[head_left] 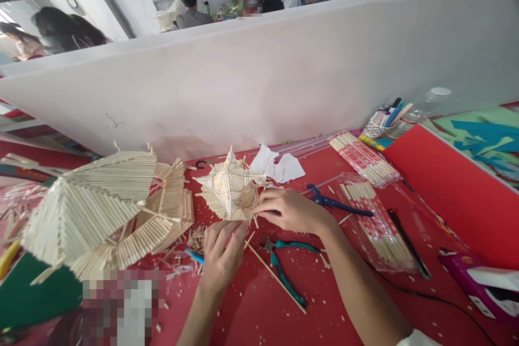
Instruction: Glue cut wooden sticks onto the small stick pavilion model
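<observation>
A small pointed roof model (221,184), built of pale wooden sticks, stands on the red table in front of me. My left hand (223,248) has its fingers curled in against the model's near edge; the fingertips are partly hidden. From the right, my right hand (290,211) pinches at the model's near right corner, beside a darker gap in its panel. Just below the hands lie green-handled cutting pliers (286,265), jaws apart, and a long loose stick (279,284). A blue pen-like thing (194,255) pokes out beside my left hand.
At left stands a larger stick roof structure (93,194). Crumpled tissue (279,165), a dark blue hand tool (340,204) and bagged stick bundles (377,221) lie to the right. A white partition (243,81) closes off the back, with people beyond. Stick scraps litter the red table (251,324).
</observation>
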{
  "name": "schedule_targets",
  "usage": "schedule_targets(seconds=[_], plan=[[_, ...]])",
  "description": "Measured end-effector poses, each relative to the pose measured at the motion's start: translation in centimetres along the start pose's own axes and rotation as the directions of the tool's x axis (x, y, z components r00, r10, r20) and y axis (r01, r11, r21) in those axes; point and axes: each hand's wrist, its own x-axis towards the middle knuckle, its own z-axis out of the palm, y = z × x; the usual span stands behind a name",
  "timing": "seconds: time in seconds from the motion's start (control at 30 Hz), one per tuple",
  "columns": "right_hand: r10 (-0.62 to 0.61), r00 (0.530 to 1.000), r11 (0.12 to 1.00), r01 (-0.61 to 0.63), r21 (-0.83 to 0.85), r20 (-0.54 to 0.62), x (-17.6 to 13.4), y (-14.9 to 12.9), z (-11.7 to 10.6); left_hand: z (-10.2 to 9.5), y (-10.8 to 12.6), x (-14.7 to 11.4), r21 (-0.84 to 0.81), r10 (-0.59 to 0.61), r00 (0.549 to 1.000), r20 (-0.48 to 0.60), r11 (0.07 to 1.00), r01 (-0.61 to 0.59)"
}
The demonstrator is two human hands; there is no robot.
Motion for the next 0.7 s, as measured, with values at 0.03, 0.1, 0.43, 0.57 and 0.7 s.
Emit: schedule_targets(seconds=[0.03,0.1,0.43,0.57,0.7], plan=[[0.004,1.0,1.0,-0.004,-0.008,0.005,-0.03,-0.05,-0.02,0.1,0.0,-0.09,-0.006,0.001,1.0,0.008,1.0,-0.001],[0.006,1.0,1.0,-0.006,-0.021,0.014,-0.09,-0.11,-0.08,0.35,-0.04,-0.26,-0.013,-0.009,1.0,0.007,1.0,0.009],[0.024,0.999,0.999,-0.025,0.03,0.039,0.08,0.09,-0.28,1.08,-0.22,-0.43,-0.045,-0.049,0.998,-0.025,0.998,0.048],[0.024,0.999,0.998,-0.026,0.053,0.039,0.01,0.23,-0.37,1.06,0.15,-0.2,-0.017,-0.046,0.999,-0.028,0.999,0.046],[0.027,0.998,0.997,-0.031,0.074,0.06,-0.22,0.26,-0.7,0.98,0.11,-0.08,0.019,-0.015,0.998,-0.068,1.0,0.017]])
